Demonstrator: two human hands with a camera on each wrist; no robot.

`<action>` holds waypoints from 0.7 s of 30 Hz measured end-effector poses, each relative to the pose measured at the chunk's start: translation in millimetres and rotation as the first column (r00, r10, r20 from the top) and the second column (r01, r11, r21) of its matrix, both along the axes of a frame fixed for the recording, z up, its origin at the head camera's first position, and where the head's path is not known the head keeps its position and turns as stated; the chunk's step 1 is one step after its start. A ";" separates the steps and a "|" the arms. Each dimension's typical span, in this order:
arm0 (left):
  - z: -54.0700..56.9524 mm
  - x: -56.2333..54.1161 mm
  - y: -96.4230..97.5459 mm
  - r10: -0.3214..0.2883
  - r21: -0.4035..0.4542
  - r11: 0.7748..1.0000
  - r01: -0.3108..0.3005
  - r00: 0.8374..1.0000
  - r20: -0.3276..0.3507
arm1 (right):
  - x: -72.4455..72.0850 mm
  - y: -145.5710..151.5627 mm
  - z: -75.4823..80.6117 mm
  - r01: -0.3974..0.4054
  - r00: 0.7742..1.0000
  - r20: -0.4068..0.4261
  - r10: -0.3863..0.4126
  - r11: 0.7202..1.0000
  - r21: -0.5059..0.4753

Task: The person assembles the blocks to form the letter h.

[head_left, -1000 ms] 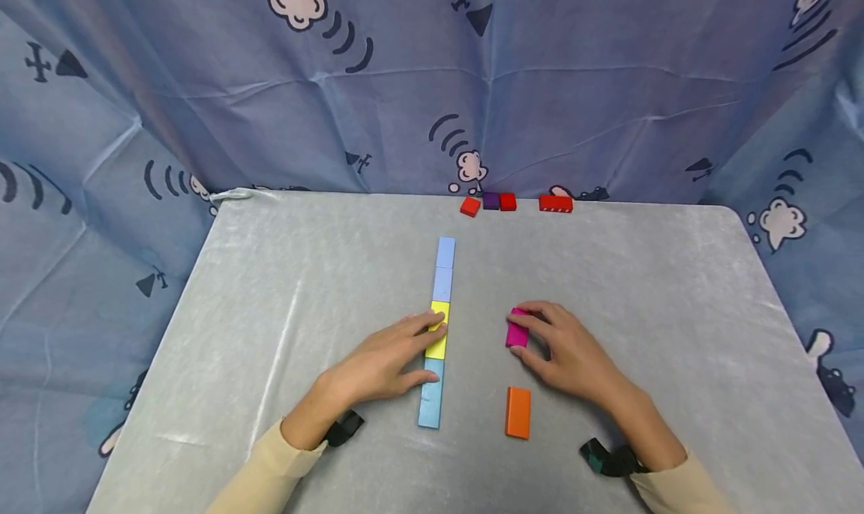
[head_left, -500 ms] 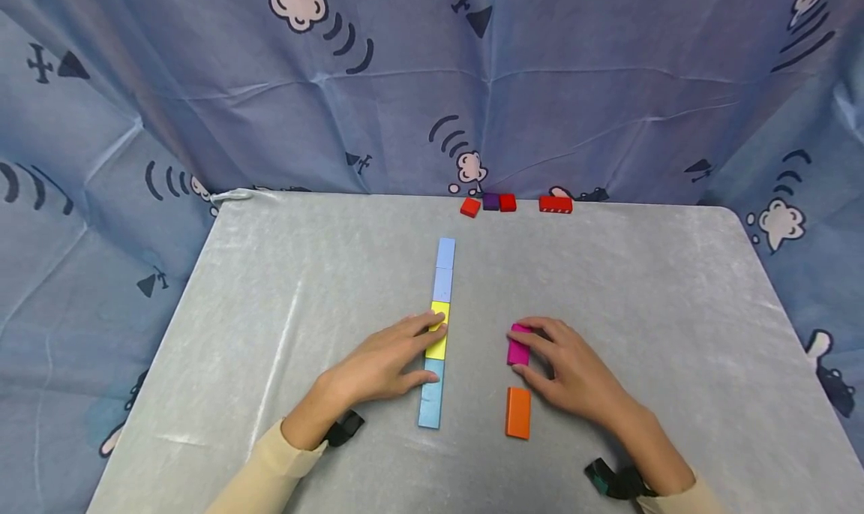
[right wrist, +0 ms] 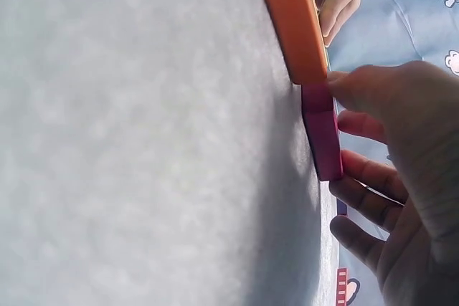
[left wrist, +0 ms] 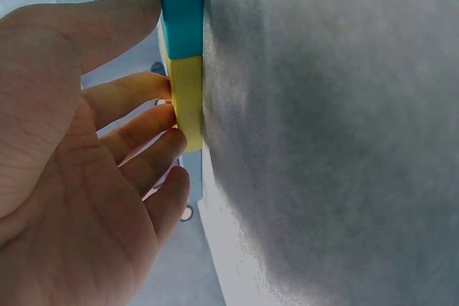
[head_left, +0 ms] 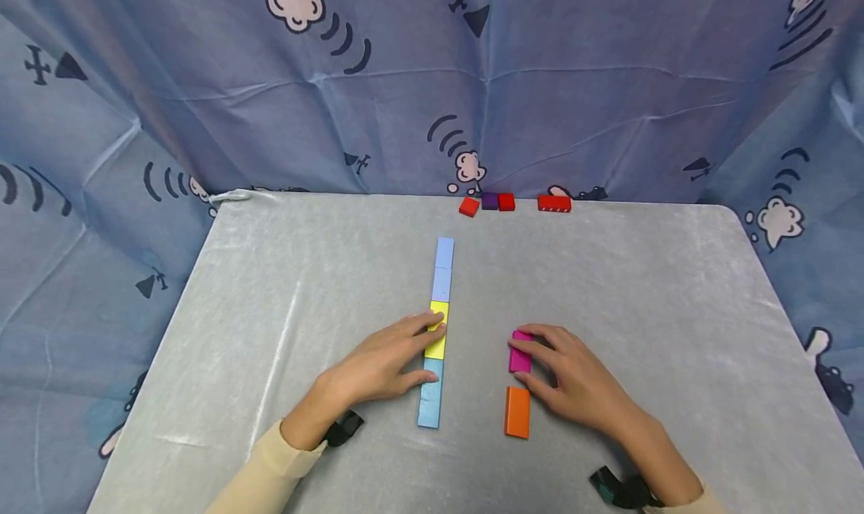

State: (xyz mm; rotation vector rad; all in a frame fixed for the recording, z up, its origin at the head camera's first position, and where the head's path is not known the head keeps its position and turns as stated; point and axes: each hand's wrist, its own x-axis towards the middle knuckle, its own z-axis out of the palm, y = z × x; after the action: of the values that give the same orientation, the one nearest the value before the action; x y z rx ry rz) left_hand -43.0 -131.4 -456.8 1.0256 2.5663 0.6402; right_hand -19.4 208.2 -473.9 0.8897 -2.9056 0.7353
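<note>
A straight row of flat blocks runs away from me: a light blue block [head_left: 429,407] nearest, then a yellow block [head_left: 436,349], then two periwinkle blocks [head_left: 442,283]. My left hand [head_left: 374,362] rests on this row, fingertips on the yellow block and thumb on the light blue one, its fingers loosely extended. To the right, my right hand [head_left: 577,379] holds a magenta block [head_left: 520,358] between thumb and fingers, down on the table. Just nearer to me lies an orange block [head_left: 517,413]; in the head view a narrow gap separates it from the magenta one.
Along the far table edge lie a tilted red block [head_left: 469,207], a purple block [head_left: 490,201] touching another red block [head_left: 506,202], and a longer red block [head_left: 554,203] with white marks. A patterned blue cloth [head_left: 405,86] hangs behind the grey table [head_left: 324,274].
My right hand has drawn the magenta block toward me, close to the orange block. The left hand and the row beneath it have stayed put.
</note>
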 end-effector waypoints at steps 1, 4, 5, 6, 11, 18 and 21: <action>-0.1 0.0 0.0 0.000 0.000 1.000 0.000 1.000 0.000 | 0.7 0.1 0.3 0.001 1.000 0.003 -0.001 1.000 0.000; -0.1 0.0 0.0 0.003 0.000 1.000 -0.003 1.000 0.001 | 2.8 0.2 0.9 0.006 1.000 0.010 -0.006 1.000 -0.006; -0.2 0.0 0.0 0.004 0.001 1.000 -0.004 1.000 0.001 | 3.4 0.2 0.9 0.006 1.000 0.009 -0.006 1.000 -0.007; -0.2 0.0 0.0 0.004 0.001 1.000 -0.004 1.000 0.002 | 4.1 0.2 0.7 0.006 1.000 0.006 -0.006 1.000 -0.007; 0.1 0.2 0.9 0.007 -0.009 1.000 -0.006 1.000 0.010 | 8.0 -0.4 -0.7 0.002 1.000 -0.011 -0.002 1.000 -0.010; 0.8 -0.4 1.1 0.010 -0.010 1.000 -0.010 1.000 0.005 | 11.2 -2.8 1.1 0.002 1.000 0.021 -0.002 1.000 0.007; 0.7 -0.6 1.0 0.009 -0.008 1.000 -0.009 1.000 0.004 | 12.6 -3.0 0.7 -0.001 1.000 0.014 0.001 1.000 0.013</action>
State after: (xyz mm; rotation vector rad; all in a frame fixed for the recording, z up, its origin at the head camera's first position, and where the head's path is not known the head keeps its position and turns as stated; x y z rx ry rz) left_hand -43.6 -130.4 -456.1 1.0096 2.5697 0.6325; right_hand -6.8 205.2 -473.2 0.8908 -2.9252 0.7268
